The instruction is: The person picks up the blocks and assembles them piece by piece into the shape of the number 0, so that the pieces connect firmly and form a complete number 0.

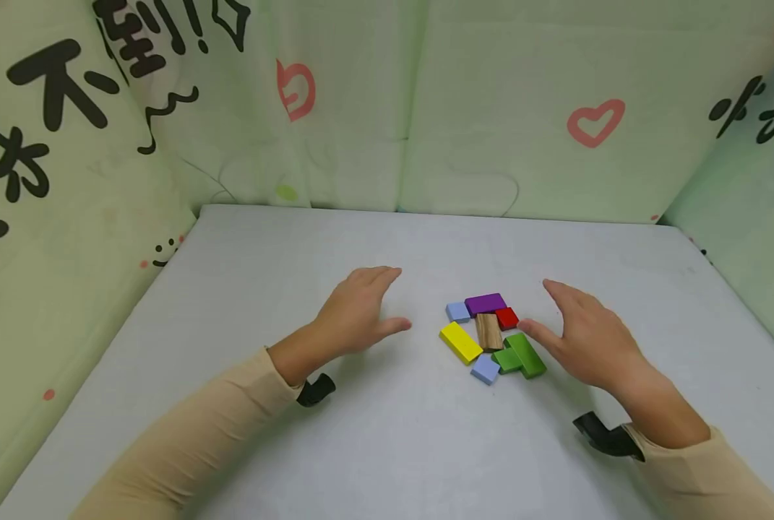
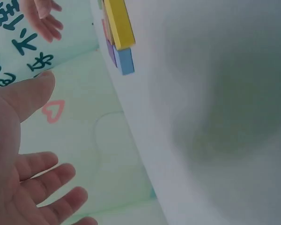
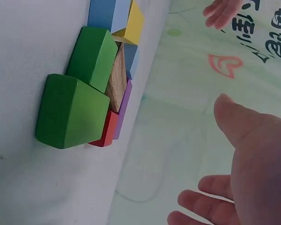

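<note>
A loose cluster of coloured blocks lies on the white table. A bare wood block [image 1: 488, 332] is in the middle, ringed by a purple block [image 1: 485, 303], a red block [image 1: 506, 318], a yellow block [image 1: 461, 342], a long green block [image 1: 525, 355], a smaller green block [image 1: 506, 360] and two light blue blocks, one at the back [image 1: 457, 312] and one in front [image 1: 486, 369]. My left hand [image 1: 360, 310] hovers left of the cluster, thumb and fingers spread, holding nothing. On the right, my right hand [image 1: 588, 336] also hovers with spread fingers and holds nothing, its thumb nearest the red block.
The white table [image 1: 387, 448] reaches back to a pale green curtain [image 1: 478, 108] with printed hearts and black characters. Curtain also hangs along the left and right sides. A black strap piece shows under each wrist at the sleeve cuff.
</note>
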### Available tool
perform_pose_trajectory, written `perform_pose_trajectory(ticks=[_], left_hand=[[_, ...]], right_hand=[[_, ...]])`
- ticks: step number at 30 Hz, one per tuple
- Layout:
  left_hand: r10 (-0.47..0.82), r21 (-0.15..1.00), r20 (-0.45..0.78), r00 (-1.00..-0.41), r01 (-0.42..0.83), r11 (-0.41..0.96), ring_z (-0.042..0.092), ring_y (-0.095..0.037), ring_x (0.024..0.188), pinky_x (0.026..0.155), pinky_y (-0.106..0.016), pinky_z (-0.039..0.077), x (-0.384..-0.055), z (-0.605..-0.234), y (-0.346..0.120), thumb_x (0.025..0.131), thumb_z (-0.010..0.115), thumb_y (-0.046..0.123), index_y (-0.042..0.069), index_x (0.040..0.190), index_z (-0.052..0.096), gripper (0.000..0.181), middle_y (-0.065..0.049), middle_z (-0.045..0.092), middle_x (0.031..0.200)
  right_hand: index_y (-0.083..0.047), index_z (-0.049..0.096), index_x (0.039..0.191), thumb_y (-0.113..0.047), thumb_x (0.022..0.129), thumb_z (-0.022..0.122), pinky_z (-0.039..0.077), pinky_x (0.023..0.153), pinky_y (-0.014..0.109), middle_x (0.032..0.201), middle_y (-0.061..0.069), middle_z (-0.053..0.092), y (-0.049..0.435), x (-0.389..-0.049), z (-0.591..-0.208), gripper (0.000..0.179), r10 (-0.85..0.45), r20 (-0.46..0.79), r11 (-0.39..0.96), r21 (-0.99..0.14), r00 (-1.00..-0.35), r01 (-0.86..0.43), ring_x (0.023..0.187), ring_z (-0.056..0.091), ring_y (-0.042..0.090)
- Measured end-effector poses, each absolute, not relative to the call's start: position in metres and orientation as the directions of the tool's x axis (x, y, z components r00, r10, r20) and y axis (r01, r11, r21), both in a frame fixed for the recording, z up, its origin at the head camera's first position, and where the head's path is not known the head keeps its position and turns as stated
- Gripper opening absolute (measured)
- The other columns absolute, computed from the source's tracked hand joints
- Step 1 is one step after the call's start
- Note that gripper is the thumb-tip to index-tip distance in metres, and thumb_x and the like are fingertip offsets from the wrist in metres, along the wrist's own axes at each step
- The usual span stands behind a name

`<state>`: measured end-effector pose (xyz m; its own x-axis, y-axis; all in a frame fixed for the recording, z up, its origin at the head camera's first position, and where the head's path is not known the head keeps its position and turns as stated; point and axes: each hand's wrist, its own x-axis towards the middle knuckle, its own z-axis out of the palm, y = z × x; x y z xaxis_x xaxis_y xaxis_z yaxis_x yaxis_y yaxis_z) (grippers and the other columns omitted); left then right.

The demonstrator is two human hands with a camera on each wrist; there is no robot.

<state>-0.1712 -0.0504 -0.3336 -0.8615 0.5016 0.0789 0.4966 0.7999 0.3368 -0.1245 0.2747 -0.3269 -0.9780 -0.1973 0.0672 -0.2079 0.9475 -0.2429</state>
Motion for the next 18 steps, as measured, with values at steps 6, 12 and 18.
perform_pose_trajectory(ticks=[6,12,18], left_hand=[[0.565,0.396,0.093,-0.82,0.551,0.734,0.044,-0.029,0.135,0.111,-0.04,0.035,-0.168,-0.338,-0.038,0.09,0.077,0.037,0.006,0.145,0.05,0.068,-0.008,0.052,0.145],[0.612,0.422,0.049,-0.789,0.572,0.704,0.046,-0.026,0.133,0.109,-0.037,0.038,-0.164,-0.341,-0.024,0.09,0.078,0.031,0.009,0.142,0.054,0.062,-0.005,0.056,0.142],[0.643,0.431,0.023,-0.766,0.588,0.684,0.046,-0.024,0.132,0.108,-0.036,0.039,-0.16,-0.344,-0.011,0.09,0.078,0.028,0.011,0.14,0.057,0.057,-0.002,0.058,0.139]], right_hand=[[0.008,0.038,0.147,-0.038,0.099,0.062,0.036,0.1,0.069,0.145,0.034,0.041,0.275,-0.118,-0.332,0.071,-0.197,0.038,0.93,-0.309,-0.98,-0.199,0.131,0.038,0.053],[0.007,0.041,0.146,-0.037,0.101,0.059,0.035,0.102,0.067,0.144,0.033,0.043,0.277,-0.112,-0.336,0.066,-0.209,0.012,0.916,-0.347,-0.978,-0.2,0.132,0.039,0.052],[0.006,0.042,0.145,-0.035,0.101,0.06,0.037,0.1,0.067,0.142,0.031,0.046,0.278,-0.108,-0.341,0.063,-0.202,-0.009,0.913,-0.364,-0.979,-0.185,0.129,0.042,0.05]])
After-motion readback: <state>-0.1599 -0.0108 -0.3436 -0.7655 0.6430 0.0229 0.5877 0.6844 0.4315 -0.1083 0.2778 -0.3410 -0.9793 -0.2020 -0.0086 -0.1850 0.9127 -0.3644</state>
